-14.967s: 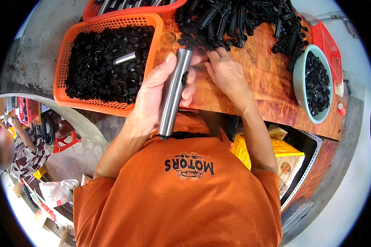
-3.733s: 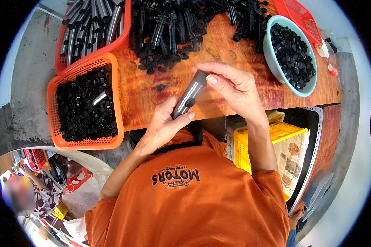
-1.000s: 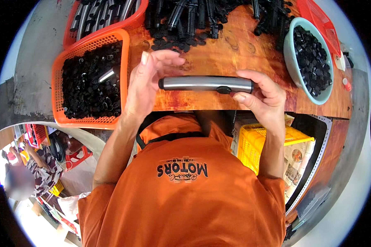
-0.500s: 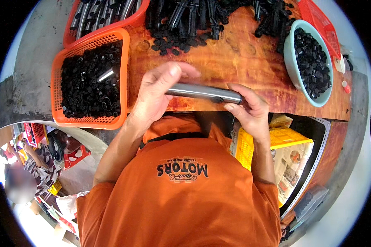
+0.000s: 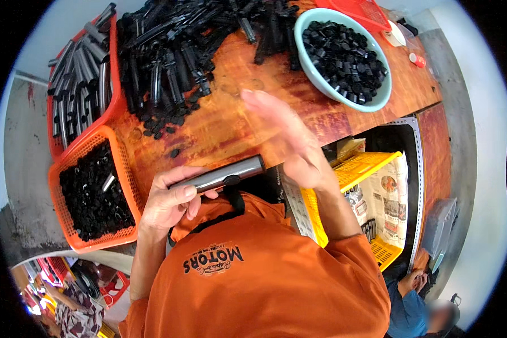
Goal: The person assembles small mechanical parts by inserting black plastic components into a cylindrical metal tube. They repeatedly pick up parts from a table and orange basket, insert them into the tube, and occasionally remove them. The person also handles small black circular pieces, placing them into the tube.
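Note:
My left hand (image 5: 164,201) is closed around one end of a dark grey metal tube (image 5: 245,168), held level just over the table's near edge. A black round piece (image 5: 231,180) sits on the tube's near side. My right hand (image 5: 293,141) is off the tube, blurred by motion, with its fingers stretched out above the table and nothing seen in them. Beyond those fingers stands a pale blue bowl (image 5: 304,62) full of small black plastic pieces.
An orange basket (image 5: 132,191) of small black parts and a red basket (image 5: 117,62) of metal tubes stand at left. Black plastic parts (image 5: 174,56) are piled at the back. A yellow crate (image 5: 372,169) lined with newspaper is below the edge. Two people sit nearby.
My right hand has let go of the tube and moved up toward the bowl. My left hand now grips the tube's left end. The view has turned to the right.

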Demonstrator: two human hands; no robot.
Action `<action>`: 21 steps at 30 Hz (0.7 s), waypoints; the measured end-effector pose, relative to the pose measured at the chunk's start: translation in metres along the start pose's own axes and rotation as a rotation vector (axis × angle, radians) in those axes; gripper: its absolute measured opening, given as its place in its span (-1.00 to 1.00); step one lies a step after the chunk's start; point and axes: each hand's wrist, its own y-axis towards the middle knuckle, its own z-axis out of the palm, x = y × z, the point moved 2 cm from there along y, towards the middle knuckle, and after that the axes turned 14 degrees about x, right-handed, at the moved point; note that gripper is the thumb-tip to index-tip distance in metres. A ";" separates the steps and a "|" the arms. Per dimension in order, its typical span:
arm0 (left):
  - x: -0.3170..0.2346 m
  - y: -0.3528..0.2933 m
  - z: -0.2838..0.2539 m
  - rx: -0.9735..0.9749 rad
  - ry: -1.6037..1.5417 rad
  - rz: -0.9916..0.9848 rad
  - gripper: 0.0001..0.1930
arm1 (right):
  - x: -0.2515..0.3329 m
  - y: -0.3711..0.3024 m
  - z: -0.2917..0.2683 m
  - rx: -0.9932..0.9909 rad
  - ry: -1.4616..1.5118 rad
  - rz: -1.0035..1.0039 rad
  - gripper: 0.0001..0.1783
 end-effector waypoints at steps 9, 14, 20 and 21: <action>0.000 0.002 0.013 0.036 -0.073 -0.037 -0.42 | 0.015 0.028 0.019 0.139 -0.102 -0.275 0.21; 0.003 -0.003 0.019 -0.004 -0.030 -0.019 -0.46 | 0.020 0.024 0.024 0.164 -0.162 -0.242 0.27; 0.008 -0.003 0.026 -0.046 0.178 0.090 -0.51 | 0.019 0.020 0.023 0.155 -0.174 -0.308 0.11; 0.008 -0.004 0.025 -0.061 0.248 0.099 -0.52 | 0.018 0.019 0.024 0.143 -0.166 -0.312 0.11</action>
